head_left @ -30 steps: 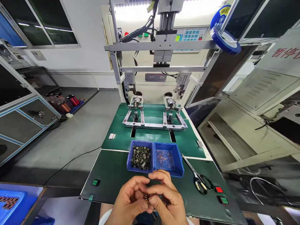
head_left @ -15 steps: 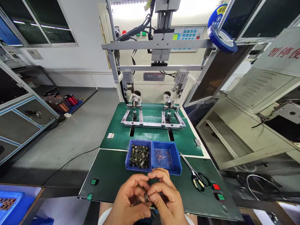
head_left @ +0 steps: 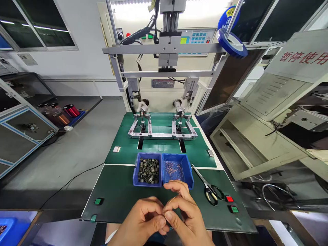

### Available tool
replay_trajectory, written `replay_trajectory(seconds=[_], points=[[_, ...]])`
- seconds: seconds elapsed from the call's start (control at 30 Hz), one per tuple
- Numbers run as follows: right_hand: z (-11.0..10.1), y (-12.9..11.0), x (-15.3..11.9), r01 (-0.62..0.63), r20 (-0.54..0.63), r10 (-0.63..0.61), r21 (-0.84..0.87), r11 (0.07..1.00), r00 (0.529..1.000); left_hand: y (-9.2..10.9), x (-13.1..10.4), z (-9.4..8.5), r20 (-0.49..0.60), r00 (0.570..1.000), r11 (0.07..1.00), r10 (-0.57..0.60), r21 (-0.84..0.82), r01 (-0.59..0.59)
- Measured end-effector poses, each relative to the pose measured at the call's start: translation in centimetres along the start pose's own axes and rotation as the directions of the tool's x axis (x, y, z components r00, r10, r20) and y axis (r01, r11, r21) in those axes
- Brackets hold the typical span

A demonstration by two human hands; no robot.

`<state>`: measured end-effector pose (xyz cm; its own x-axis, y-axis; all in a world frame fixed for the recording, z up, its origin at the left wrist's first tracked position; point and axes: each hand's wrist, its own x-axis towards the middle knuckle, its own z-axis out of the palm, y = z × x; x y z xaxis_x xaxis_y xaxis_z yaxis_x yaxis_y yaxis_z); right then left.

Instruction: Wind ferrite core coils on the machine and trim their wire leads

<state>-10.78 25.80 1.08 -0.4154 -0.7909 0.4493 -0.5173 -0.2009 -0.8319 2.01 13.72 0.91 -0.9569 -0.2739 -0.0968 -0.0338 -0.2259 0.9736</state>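
My left hand (head_left: 145,220) and my right hand (head_left: 186,215) meet at the fingertips above the table's front edge. Between them sits a small dark metal core (head_left: 167,224) with copper winding, now nearly covered by the fingers. The left thumb and fingers are closed around it. My right thumb and index finger press together against it; whatever lies in that pinch is hidden. The other right fingers are raised and bent. Just beyond the hands are a blue bin (head_left: 135,177) of similar metal cores (head_left: 149,171) and a blue bin (head_left: 190,176) with copper wire scraps (head_left: 174,170).
Scissors (head_left: 210,189) with black handles lie right of the bins. Red (head_left: 229,199) and green (head_left: 233,209) buttons sit at the front right, another green button (head_left: 98,201) at the left. A metal fixture (head_left: 162,134) stands on the green table (head_left: 115,191), under a machine frame (head_left: 164,49).
The hands have drawn closer and the fingertips now cover the core that showed between them. The right index finger has bent in. The whole view has shifted slightly.
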Motion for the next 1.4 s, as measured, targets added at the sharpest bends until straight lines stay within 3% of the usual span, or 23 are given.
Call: replay_trajectory(seconds=[0.17, 0.37, 0.53, 0.67, 0.73, 0.83, 0.93, 1.13, 1.2, 1.27, 1.33, 1.4], points=[[-0.3, 0.2, -0.5, -0.018, -0.029, 0.019, 0.012, 1.000, 0.999, 0.0, 0.6, 0.5, 0.018, 0.999, 0.995, 0.052, 0.081, -0.053], [-1.1, 0.2, -0.7, -0.028, -0.079, 0.030, 0.020, 0.999, 0.996, -0.1, 1.5, 1.3, 0.034, 0.999, 0.999, 0.022, 0.022, -0.023], [-1.6, -0.2, -0.9, -0.053, -0.091, 0.051, -0.018, 0.998, 0.995, -0.1, 2.2, 2.2, 0.008, 1.000, 0.988, 0.030, 0.148, -0.031], [-3.9, 1.6, -1.5, -0.073, -0.119, 0.056, -0.141, 0.987, 0.991, -1.0, 2.8, 2.5, -0.048, 0.995, 0.996, -0.086, -0.023, 0.085], [-6.1, 3.8, -2.3, -0.154, -0.185, 0.095, -0.334, 0.930, 0.978, -1.3, 3.0, 2.6, -0.083, 0.986, 0.985, -0.147, -0.105, 0.139], [-9.2, 7.4, -4.1, -0.341, -0.280, 0.202, -0.663, 0.666, 0.939, -1.3, 3.3, 2.8, -0.118, 0.975, 0.973, -0.186, -0.159, 0.167], [-10.5, 9.7, -5.7, -0.400, -0.305, 0.261, -0.744, 0.536, 0.916, -1.2, 3.6, 3.0, -0.152, 0.970, 0.961, -0.192, -0.229, 0.154], [-10.2, 10.3, -6.3, -0.426, -0.319, 0.288, -0.750, 0.506, 0.903, -1.2, 4.2, 3.5, -0.188, 0.970, 0.951, -0.154, -0.296, 0.094], [-10.8, 10.1, -6.1, -0.446, -0.314, 0.323, -0.718, 0.534, 0.893, -0.9, 4.3, 3.6, -0.220, 0.963, 0.951, -0.154, -0.298, 0.084], [-11.9, 9.4, -5.8, -0.519, -0.312, 0.417, -0.574, 0.633, 0.854, -0.6, 4.5, 3.6, -0.237, 0.959, 0.952, -0.152, -0.295, 0.078], [-13.3, 8.3, -5.5, -0.597, -0.274, 0.531, -0.314, 0.739, 0.802, -0.3, 4.8, 3.4, -0.242, 0.959, 0.951, -0.149, -0.301, 0.072], [-14.5, 6.6, -5.1, -0.627, -0.174, 0.607, -0.093, 0.774, 0.775, -0.2, 5.3, 3.1, -0.219, 0.963, 0.946, -0.158, -0.314, 0.083]])
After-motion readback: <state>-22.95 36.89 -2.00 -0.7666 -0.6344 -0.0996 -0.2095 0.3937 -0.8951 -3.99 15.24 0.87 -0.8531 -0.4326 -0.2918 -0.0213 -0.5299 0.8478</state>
